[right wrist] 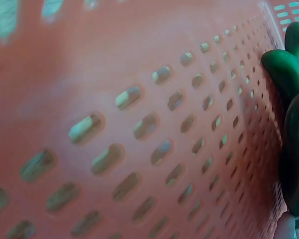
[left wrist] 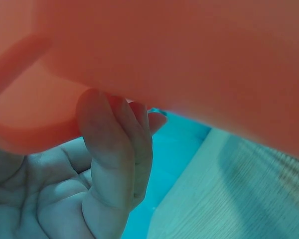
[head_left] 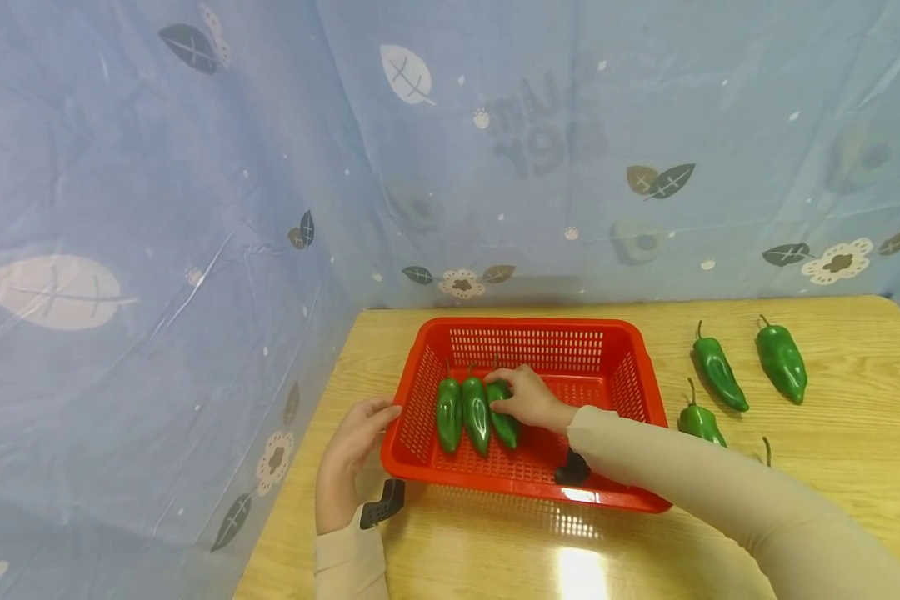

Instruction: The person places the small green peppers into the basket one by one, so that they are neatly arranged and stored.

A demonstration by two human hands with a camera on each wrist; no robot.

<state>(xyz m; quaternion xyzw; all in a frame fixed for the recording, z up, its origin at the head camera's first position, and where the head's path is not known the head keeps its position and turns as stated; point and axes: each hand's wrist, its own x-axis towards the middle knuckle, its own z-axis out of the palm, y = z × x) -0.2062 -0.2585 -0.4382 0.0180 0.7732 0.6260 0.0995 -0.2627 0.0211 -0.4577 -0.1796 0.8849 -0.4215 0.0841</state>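
Beige right sleeve (head_left: 720, 492) nearest camera, crossing red basket (head_left: 495, 483). Right hand (head_left: 527, 398) grasping green pepper (head_left: 506, 428) inside basket, fingers toward stem end. Left hand (head_left: 356, 442) gripping basket's rim, fingertips hooked beneath. Two basket peppers (head_left: 449, 417) side by side, between hands. Well right of right hand: three loose peppers (head_left: 782, 364) on wooden table (head_left: 480, 554), another stem (head_left: 767, 450) poking past sleeve. Beyond both hands, blue patterned sheet (head_left: 495, 192).

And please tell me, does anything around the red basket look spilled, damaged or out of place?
Nothing stands out: three green peppers lie side by side in the red basket, and I see no spill or damage.
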